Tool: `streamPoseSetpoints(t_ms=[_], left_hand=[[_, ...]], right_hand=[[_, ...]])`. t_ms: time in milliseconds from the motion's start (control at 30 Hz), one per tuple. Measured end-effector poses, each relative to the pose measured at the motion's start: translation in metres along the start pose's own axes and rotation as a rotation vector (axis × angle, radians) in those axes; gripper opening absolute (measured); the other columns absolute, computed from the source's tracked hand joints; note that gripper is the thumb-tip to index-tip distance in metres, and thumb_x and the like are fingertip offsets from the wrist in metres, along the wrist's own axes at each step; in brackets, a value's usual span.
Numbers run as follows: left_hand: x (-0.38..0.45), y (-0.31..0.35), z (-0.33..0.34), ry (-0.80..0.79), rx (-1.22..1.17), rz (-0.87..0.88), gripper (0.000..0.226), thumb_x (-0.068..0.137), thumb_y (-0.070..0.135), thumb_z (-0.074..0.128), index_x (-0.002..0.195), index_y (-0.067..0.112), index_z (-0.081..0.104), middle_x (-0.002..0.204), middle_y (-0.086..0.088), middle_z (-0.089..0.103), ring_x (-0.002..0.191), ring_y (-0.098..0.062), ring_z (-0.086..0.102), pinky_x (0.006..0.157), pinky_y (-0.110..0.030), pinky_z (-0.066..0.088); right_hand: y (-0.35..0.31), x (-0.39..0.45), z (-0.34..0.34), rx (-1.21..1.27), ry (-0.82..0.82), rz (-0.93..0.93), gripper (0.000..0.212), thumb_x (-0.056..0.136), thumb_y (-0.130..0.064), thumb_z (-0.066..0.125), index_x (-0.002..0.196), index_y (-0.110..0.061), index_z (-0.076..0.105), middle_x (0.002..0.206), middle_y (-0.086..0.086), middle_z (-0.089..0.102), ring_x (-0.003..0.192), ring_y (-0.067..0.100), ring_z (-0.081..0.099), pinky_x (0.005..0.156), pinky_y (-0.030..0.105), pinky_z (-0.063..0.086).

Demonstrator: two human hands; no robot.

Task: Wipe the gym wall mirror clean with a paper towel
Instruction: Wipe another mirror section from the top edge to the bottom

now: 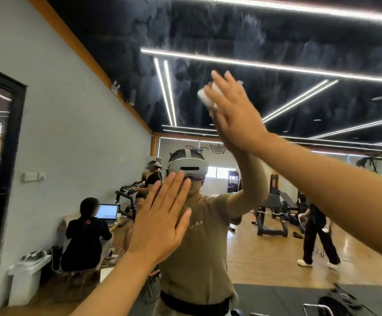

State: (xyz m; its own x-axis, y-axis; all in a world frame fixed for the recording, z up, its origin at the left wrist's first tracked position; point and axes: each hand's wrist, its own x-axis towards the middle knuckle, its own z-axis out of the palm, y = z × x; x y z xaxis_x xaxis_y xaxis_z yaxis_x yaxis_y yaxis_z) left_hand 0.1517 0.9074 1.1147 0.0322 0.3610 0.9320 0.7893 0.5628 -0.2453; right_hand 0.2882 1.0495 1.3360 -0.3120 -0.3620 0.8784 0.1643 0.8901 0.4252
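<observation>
The right hand presses a white towel flat against the mirror, high up, fingers straight. The left hand lies open-palmed on the glass lower down, holding nothing.

Both hands are raised: left hand flat (fingers straight), right hand seemingly pressing higher.

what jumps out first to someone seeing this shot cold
Two hands dominate: the right hand, raised high right of centre, presses a white paper towel flat against the mirror. The left hand, lower and left of centre, lies flat with straight fingers on the glass. Between them, the mirror reflects a person wearing a headset.
</observation>
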Motion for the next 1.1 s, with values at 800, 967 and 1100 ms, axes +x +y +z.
streamPoseSetpoints(t_ms=[800,967,1100], left_hand=[[-0.001,-0.002,0.002,0.061,-0.108,0.031,0.062,0.104,0.034,0.031,0.159,0.008,0.02,0.167,-0.008,0.014,0.155,-0.02,0.009,0.125,-0.041,0.008],[0.0,-0.003,-0.001,0.046,-0.079,0.041,0.062,0.104,0.034,0.029,0.158,0.007,0.019,0.167,-0.011,0.013,0.155,-0.022,0.008,0.126,-0.039,0.004],[0.0,-0.003,0.0,0.043,-0.079,0.032,0.063,0.104,0.036,0.029,0.159,0.008,0.016,0.168,-0.009,0.011,0.155,-0.02,0.005,0.126,-0.038,0.003]], right_hand=[[-0.098,-0.214,0.053,0.034,-0.109,-0.153,0.057,0.099,-0.017,0.048,0.154,-0.016,0.03,0.163,0.008,0.024,0.152,0.033,0.016,0.125,0.045,0.012],[-0.074,-0.203,0.039,-0.047,-0.22,-0.36,0.058,0.1,-0.018,0.047,0.154,-0.016,0.027,0.163,0.008,0.023,0.152,0.032,0.017,0.124,0.046,0.018],[-0.027,-0.144,0.019,-0.1,-0.238,-0.459,0.054,0.1,-0.019,0.046,0.152,-0.015,0.031,0.16,0.012,0.03,0.15,0.035,0.022,0.121,0.05,0.025]])
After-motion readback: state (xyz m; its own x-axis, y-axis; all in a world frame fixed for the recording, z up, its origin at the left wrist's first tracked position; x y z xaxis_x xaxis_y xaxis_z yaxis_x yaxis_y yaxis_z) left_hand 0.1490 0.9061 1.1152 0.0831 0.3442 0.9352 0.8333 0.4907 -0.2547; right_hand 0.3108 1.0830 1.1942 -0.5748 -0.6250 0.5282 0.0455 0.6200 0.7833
